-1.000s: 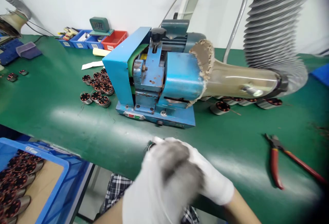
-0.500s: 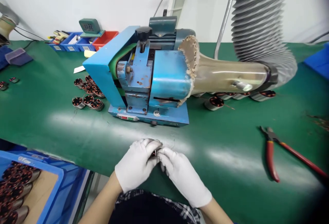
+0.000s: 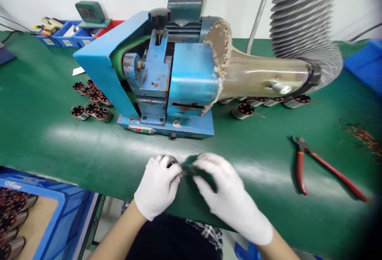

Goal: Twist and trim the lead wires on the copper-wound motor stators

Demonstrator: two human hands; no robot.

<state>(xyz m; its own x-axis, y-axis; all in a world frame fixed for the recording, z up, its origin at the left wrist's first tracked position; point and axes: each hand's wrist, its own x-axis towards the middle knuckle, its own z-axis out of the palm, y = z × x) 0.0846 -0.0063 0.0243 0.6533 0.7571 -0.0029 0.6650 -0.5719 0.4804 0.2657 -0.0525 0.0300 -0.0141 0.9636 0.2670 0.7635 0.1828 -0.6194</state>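
We see a small metal stator [image 3: 171, 161], round and grey with a dark core, at the near edge of the green tabletop [image 3: 44, 132], in front of the blue machine [image 3: 167, 77]; our gloved left hand [image 3: 156, 184] is closed around it, while our gloved right hand [image 3: 222, 188] lies just beside, fingers curled, pinching at something too small to make out. At lower left, a blue crate [image 3: 59, 212] holds copper-wound stators [image 3: 13, 220] lying on cardboard; small blue bins [image 3: 64, 37] line the wall.
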